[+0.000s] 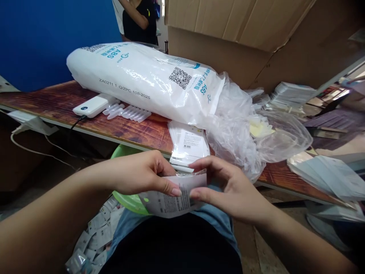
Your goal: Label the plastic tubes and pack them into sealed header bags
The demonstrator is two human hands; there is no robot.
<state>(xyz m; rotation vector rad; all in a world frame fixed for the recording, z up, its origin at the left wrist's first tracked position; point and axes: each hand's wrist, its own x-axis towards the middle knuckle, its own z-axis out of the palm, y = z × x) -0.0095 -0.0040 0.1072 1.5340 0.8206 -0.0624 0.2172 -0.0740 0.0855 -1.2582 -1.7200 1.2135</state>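
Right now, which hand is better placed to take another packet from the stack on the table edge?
Probably the right hand: it sits just below the stack of packets, while the left hand pinches the printed packet from farther left.

Blue wall [42, 38] fills upper left of frame. Large brown cardboard sheets [242, 26] lean across upper right. Dark reddish wood-grain desk [57, 102] with pale edge runs from left to lower right. Grey concrete floor [265, 247] at bottom right. Bright daylight at far right edge.
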